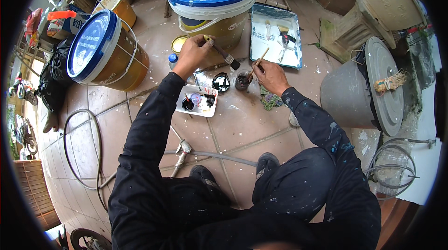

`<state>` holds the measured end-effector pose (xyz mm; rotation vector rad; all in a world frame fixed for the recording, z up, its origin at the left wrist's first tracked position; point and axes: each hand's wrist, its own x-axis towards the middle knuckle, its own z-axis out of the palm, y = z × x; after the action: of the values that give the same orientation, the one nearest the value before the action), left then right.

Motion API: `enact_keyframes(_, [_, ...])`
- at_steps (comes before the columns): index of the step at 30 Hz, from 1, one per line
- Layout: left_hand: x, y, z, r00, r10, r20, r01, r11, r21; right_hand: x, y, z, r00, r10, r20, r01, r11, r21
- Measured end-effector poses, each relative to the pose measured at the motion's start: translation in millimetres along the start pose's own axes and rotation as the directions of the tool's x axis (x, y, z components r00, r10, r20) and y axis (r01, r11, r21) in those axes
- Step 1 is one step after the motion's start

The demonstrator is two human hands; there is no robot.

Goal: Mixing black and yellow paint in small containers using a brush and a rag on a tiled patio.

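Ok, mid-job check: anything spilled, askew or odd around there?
Yes: pale spots speckle the floor tiles around the small clear jar, and bluish stains mark the right sleeve. Both look like stray paint, since neither surface is otherwise that colour.

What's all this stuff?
Big buckets: 2, blue-lidded, upper left, top centre
Small bucket: 1, yellow, upper left
Paint tray: 1, blue-white, upper right
Small tray: 1, white, centre
Jar: 1, dark-filled, centre
Held brush: 1, dark, left hand
Stick: 1, tan, right hand
Rag: 1, greenish, right of jar
Bin: 1, grey, right
Bags: unclear count, black, left
Hose: unclear count, grey, both sides
Shoes: 2, dark, lower centre
Left hand: 1, bare, upper centre
Right hand: 1, bare, by jar
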<state>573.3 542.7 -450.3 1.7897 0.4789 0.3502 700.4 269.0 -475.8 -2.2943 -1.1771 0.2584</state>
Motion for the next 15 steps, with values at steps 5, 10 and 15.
enact_keyframes(5, [3.0,6.6,-2.4,1.0,0.017,0.007,-0.017,1.0,-0.004,0.9,0.8,-1.0,0.999,0.042,0.005,-0.042,0.992,0.117])
enact_keyframes(10, [4.9,7.2,-4.2,1.0,-0.007,0.011,0.007,0.999,0.033,-0.5,2.6,12.7,0.998,0.021,0.052,-0.023,0.999,0.048])
enact_keyframes(15, [4.1,11.0,-8.5,0.994,0.075,-0.081,-0.071,0.997,0.044,-3.4,1.9,17.3,0.998,-0.052,0.04,0.051,0.998,0.024])
